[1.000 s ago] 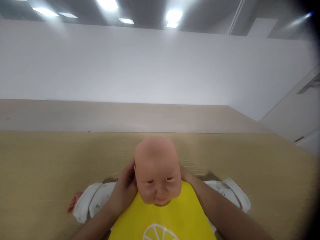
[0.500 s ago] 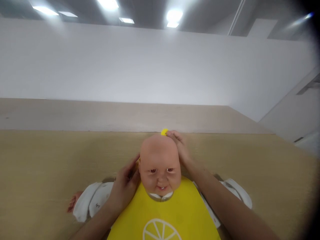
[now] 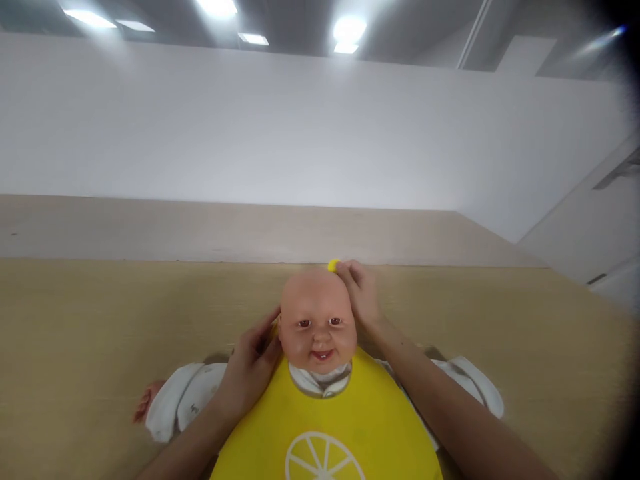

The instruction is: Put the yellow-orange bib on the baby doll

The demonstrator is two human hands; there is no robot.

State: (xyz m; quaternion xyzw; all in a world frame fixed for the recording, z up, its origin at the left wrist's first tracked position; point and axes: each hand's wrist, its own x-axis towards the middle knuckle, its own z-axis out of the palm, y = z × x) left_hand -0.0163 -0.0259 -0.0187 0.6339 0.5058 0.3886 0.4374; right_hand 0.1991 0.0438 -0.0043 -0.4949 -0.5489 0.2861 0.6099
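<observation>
A baby doll (image 3: 316, 313) lies face up, its head towards the far side. Over its white clothes spreads a yellow bib (image 3: 320, 407) printed with a white citrus slice. Beside the top of the head, my right hand (image 3: 361, 290) pinches the rounded yellow end of the bib's neck strap (image 3: 333, 265). My left hand (image 3: 253, 367) is curled against the other side of the head and neck, closed at a sliver of yellow strap; its fingertips are partly hidden behind the head.
The doll rests on a wood-coloured table (image 3: 100, 320), its sleeved arms spread to both sides. Beyond the table's far edge lies a paler surface (image 3: 225, 230), with a white wall (image 3: 250, 127) behind.
The doll's head has tipped back a little, showing more white collar under the chin. My right hand and the strap end have shifted slightly right. My left hand has hardly moved.
</observation>
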